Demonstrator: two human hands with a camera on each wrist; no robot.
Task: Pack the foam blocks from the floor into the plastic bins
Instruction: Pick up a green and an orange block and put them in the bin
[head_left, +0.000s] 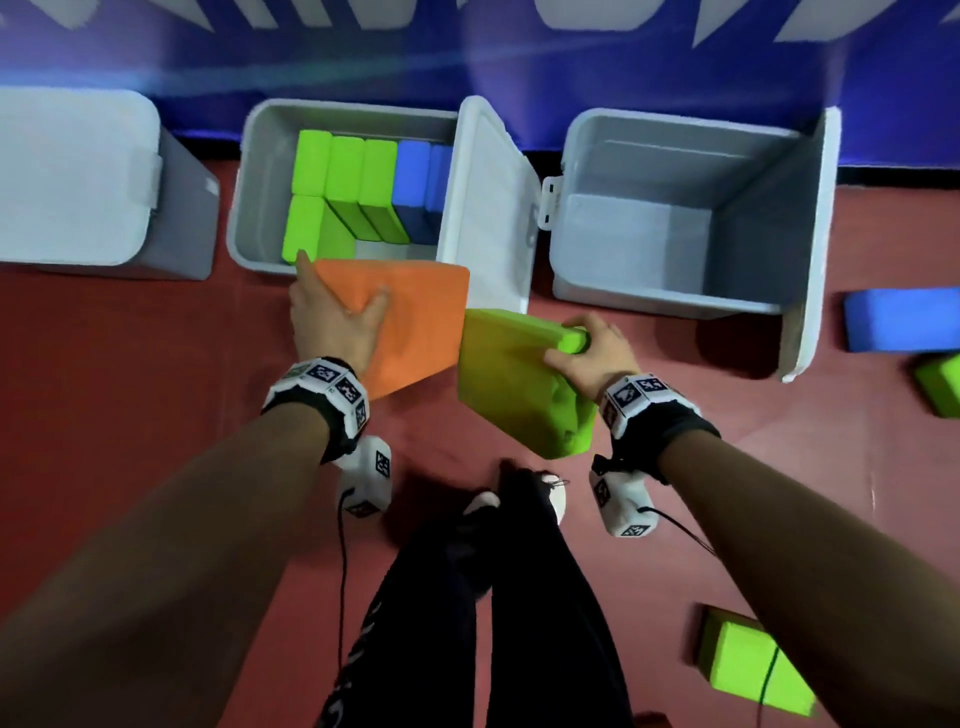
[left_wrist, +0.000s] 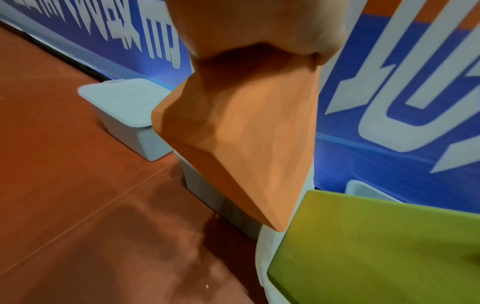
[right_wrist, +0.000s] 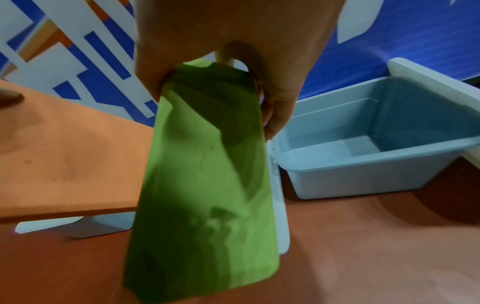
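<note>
Head view | hands: left (head_left: 337, 322) grips orange block (head_left: 410, 322) | right (head_left: 592, 353) grips green block (head_left: 514, 384) | middle bin (head_left: 244, 208) front hidden

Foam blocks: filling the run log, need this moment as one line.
left hand: holds orange block | right hand: holds green block | middle bin: partly filled | right bin: empty

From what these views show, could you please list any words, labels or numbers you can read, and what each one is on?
Nothing reads clearly.
Blue wall banner: large white characters, cropped and blurred; unreadable.
Wristband markers on the left hand side and right hand side: black-and-white coded squares, no text.
Trouser leg: white lettering, too blurred to read.
Orange foam block, green foam block, plastic bins: no labels visible.
</note>
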